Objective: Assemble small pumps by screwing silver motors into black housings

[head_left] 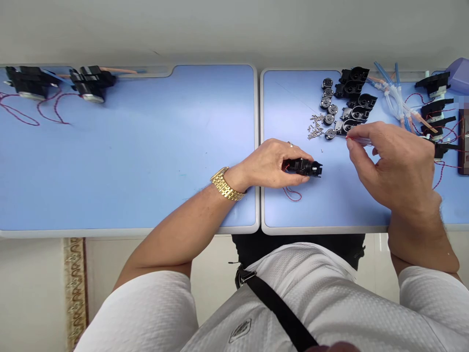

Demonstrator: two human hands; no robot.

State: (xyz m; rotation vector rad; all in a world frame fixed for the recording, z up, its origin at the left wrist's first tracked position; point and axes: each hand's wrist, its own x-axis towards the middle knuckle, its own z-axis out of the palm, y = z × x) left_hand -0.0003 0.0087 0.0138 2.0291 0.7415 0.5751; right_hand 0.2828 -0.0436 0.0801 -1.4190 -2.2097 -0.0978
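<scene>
No words, numbers or brand names can be read anywhere in this view, neither on the black plastic housing (303, 167) in the left hand (266, 164) nor on the slim screwdriver (361, 141) in the right hand (394, 166). The shield-shaped badge (240, 331) on the white shirt (293, 293) carries a mark too small to make out, and the dial of the gold link wristwatch (227, 184) is turned out of sight. At the right edge, a dark panel (463, 142) has pixelated patches over it, so anything there stays unreadable
</scene>
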